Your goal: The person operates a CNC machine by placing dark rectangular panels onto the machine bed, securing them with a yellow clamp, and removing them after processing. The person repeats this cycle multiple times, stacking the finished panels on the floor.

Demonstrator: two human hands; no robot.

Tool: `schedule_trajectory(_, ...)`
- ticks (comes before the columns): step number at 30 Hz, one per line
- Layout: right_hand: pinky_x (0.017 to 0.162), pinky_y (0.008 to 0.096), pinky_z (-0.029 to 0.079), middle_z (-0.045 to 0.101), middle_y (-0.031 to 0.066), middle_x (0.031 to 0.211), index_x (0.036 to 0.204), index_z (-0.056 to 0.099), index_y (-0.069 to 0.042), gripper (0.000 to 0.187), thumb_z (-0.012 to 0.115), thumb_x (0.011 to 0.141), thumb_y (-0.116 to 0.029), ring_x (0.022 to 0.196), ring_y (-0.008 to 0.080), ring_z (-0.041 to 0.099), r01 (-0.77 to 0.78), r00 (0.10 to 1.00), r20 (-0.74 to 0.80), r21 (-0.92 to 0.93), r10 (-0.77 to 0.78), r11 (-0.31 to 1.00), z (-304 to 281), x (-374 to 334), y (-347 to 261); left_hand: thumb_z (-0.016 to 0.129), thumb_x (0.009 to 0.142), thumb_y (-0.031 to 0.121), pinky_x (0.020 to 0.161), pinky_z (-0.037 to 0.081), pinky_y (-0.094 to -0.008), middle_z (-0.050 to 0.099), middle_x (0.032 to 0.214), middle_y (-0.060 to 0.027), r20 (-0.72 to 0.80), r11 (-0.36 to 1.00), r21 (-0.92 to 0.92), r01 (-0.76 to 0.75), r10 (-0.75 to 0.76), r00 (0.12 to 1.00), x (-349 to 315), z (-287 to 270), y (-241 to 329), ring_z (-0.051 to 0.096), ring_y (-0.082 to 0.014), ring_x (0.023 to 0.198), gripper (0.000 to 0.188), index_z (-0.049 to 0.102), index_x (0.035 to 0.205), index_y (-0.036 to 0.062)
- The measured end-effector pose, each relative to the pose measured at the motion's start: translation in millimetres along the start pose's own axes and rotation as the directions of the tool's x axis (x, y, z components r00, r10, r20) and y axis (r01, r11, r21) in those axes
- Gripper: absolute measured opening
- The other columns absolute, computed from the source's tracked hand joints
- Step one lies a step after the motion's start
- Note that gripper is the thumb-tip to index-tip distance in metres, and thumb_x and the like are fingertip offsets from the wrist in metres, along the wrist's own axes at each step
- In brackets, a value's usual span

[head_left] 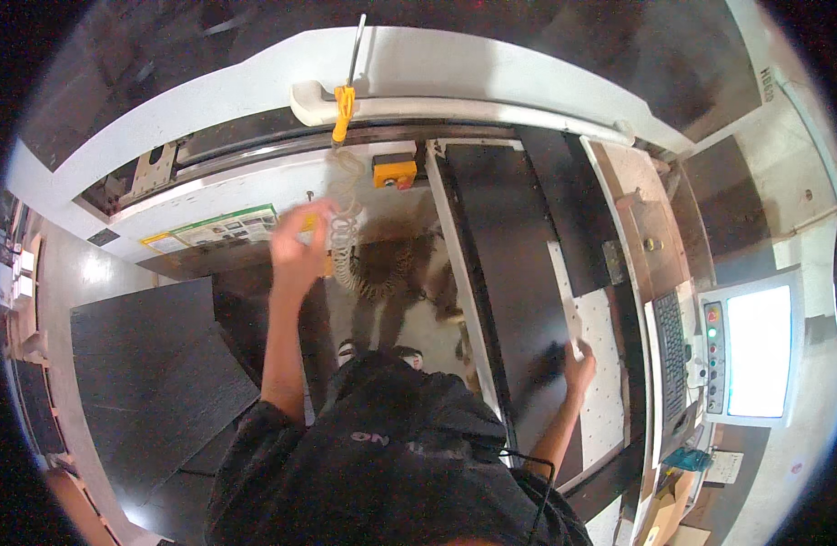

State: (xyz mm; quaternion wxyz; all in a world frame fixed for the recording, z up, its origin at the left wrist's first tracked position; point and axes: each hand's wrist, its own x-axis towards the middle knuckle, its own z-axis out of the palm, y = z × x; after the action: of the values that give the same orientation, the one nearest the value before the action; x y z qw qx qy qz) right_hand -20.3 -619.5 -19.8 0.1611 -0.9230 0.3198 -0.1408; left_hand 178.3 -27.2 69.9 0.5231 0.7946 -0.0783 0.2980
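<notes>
My right hand [579, 366] is closed round the near end of a narrow pale strip [561, 282] with small holes, lying over a dark panel [514, 255] on the machine bed. Beside that hand is a white board [603, 391] dotted with holes. My left hand [300, 238] is raised in front of the white machine front, its fingers smeared by motion. Close to it hangs a clear coiled air hose [346, 241], leading up to a yellow air blow gun [343, 114] with a long metal nozzle.
A yellow box with a red button [396, 173] is fixed to the machine. Large dark panels [150, 364] are stacked at my left. At the right are a keyboard [671, 337] and a lit monitor [758, 352]. My feet [405, 357] stand between stack and bed.
</notes>
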Motion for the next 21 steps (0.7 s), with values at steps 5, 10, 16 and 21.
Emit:
schedule_trajectory(5, 0.096, 0.0512, 0.051, 0.068, 0.0288, 0.117, 0.121, 0.065, 0.01, 0.077, 0.075, 0.085, -0.057, 0.11, 0.0458, 0.064, -0.379, 0.904, -0.312, -0.273, 0.291, 0.884, -63, -160, 150, 0.072, 0.094, 0.022, 0.105, 0.045, -0.0439, 0.064, 0.131, -0.0176, -0.11, 0.917, 0.294, -0.268, 0.311, 0.944, 89, -13, 30, 0.06, -0.0341, 0.121, 0.044, 0.06, 0.132, 0.0015)
schedule_trajectory(10, 0.082, 0.0534, 0.055, 0.071, 0.0297, 0.108, 0.112, 0.066, 0.015, 0.088, 0.075, 0.079, -0.066, 0.096, 0.0452, 0.069, -0.735, 0.671, -0.269, -0.111, 0.691, 0.669, -78, -265, 190, 0.07, 0.096, 0.035, 0.113, 0.034, -0.0504, 0.054, 0.142, -0.022, 0.084, 0.821, 0.421, -0.386, 0.388, 0.918, 135, 12, 13, 0.05, -0.0375, 0.133, 0.058, 0.053, 0.139, 0.0002)
schedule_trajectory(16, 0.079, 0.0465, 0.054, 0.074, 0.0255, 0.101, 0.105, 0.069, 0.018, 0.07, 0.085, 0.082, -0.046, 0.086, 0.0337, 0.068, -0.656, 0.6, -0.055, 0.537, 0.798, 0.53, -56, -297, 240, 0.062, 0.101, 0.035, 0.115, 0.025, -0.0545, 0.053, 0.135, -0.0233, -0.012, 0.783, 0.536, -0.316, 0.381, 0.924, 138, 50, -7, 0.042, -0.0405, 0.135, 0.049, 0.053, 0.135, 0.0018)
schedule_trajectory(21, 0.073, 0.0421, 0.052, 0.072, 0.0157, 0.085, 0.096, 0.069, 0.019, 0.06, 0.088, 0.082, -0.037, 0.074, 0.0237, 0.061, -0.722, 0.527, -0.199, 0.41, 0.827, 0.558, -63, -295, 221, 0.057, 0.103, 0.037, 0.115, 0.025, -0.0549, 0.051, 0.137, -0.0238, 0.025, 0.775, 0.542, -0.324, 0.371, 0.928, 138, 54, -9, 0.041, -0.0402, 0.136, 0.049, 0.052, 0.136, 0.0014)
